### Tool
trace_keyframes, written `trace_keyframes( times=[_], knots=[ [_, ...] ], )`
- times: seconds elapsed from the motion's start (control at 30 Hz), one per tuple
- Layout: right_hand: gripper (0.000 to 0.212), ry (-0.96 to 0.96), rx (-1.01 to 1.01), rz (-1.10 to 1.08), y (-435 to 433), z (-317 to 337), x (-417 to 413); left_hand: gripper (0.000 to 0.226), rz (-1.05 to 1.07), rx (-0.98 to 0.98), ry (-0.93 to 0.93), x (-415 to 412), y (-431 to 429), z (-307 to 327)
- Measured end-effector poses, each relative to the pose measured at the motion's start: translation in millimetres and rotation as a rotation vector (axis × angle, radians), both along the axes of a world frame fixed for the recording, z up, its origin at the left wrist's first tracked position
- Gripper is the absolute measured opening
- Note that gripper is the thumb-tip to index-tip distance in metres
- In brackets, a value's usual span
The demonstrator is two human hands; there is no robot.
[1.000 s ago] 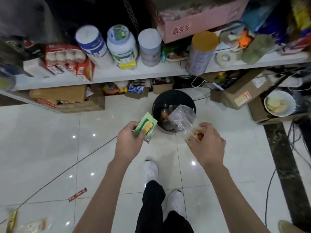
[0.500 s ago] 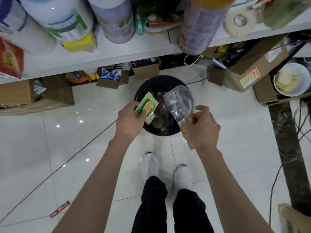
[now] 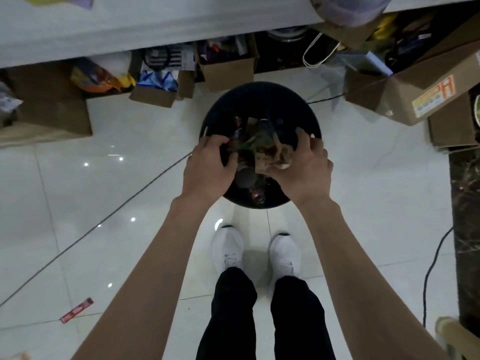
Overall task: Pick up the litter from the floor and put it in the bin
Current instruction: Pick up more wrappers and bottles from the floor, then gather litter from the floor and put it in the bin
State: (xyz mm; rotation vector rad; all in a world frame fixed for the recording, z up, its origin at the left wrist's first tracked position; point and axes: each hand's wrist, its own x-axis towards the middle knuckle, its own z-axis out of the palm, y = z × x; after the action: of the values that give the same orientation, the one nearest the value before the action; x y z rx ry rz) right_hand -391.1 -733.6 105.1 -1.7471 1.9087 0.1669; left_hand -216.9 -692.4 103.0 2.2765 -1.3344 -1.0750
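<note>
The black round bin (image 3: 259,100) stands on the white tiled floor right in front of my feet, with mixed rubbish inside. Both my hands are over its opening. My left hand (image 3: 207,167) has its fingers apart, and a blurred green wrapper (image 3: 249,146) lies just past its fingertips inside the bin. My right hand (image 3: 305,170) is curled around a crumpled clear plastic bag (image 3: 276,157) with brown bits in it, held low in the bin's mouth. A red wrapper (image 3: 77,309) lies on the floor at the lower left.
Cardboard boxes (image 3: 228,71) and packets sit under a white shelf (image 3: 155,29) just behind the bin. A large box (image 3: 415,97) is at the right, beside a dark marble strip (image 3: 465,203). Thin cables (image 3: 104,219) cross the floor. My white shoes (image 3: 228,248) stand below the bin.
I stepped up to the bin and lowered both hands into its mouth. The green wrapper has left my left hand. The plastic bag is now crumpled in my right hand.
</note>
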Motion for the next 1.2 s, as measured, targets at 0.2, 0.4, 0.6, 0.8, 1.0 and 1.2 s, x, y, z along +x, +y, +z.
trace_keyframes(
  times=[0.2,0.4,0.6,0.8,1.0,1.2],
  knots=[
    [0.067,-0.073,-0.071,0.048,4.1,39.5,-2.9,0.036,0.057,0.018,0.003,2.2,12.1,35.5],
    [0.056,-0.232,-0.138,0.104,8.1,114.3,-4.2,0.031,0.212,-0.11,0.004,1.9,37.8,106.8],
    [0.049,-0.476,-0.195,0.193,23.3,218.1,9.6,0.03,0.379,-0.22,-0.009,-2.4,76.5,222.8],
    [0.04,-0.684,-0.103,0.358,64.1,350.4,27.5,0.027,0.59,-0.311,-0.005,-6.4,144.0,364.7],
    [0.035,-0.795,-0.071,0.555,109.7,463.2,55.1,0.025,0.845,-0.411,-0.079,0.6,220.8,493.3],
    [0.035,-0.866,0.063,0.793,169.8,537.8,89.5,0.022,1.119,-0.48,-0.145,-1.9,315.2,561.7]
  ],
)
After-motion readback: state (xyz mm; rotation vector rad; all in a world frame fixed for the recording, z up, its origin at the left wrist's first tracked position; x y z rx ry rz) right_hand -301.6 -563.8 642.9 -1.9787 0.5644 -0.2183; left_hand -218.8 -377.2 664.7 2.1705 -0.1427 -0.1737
